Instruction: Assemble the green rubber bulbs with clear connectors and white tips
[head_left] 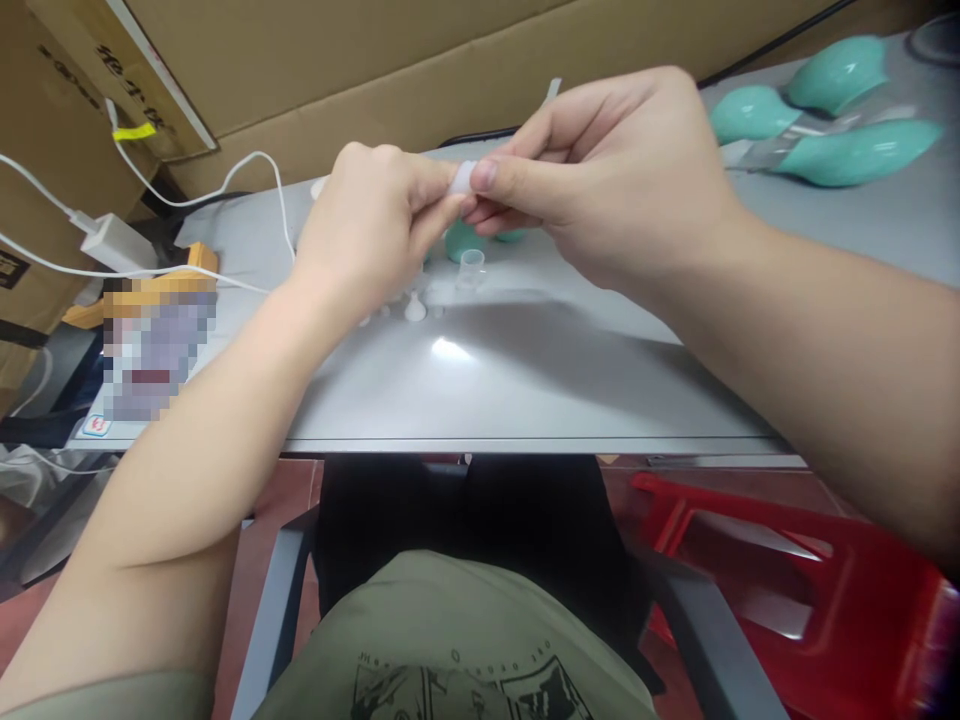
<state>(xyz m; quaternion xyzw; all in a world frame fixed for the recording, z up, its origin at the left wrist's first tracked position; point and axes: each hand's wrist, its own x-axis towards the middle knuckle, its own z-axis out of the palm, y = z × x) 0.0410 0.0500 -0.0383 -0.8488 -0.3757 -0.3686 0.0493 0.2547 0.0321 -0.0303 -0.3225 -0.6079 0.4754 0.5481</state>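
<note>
My left hand (375,225) and my right hand (600,170) meet above the grey table (525,380). Both pinch a small translucent white plastic piece (463,178) between thumbs and fingertips. Just below them a teal bulb (459,243) rests on the table, partly hidden by my fingers. A small clear plastic tube (472,268) stands upright next to it. Several small white cone-shaped parts (414,308) lie on the table under my left hand.
Teal rubber bulbs (847,120) with clear fittings lie at the back right. A white charger (116,243) and its cables run across the left, beside a blurred-out box (154,340). Cardboard boxes (360,60) line the back. A red plastic stool (795,580) stands low right.
</note>
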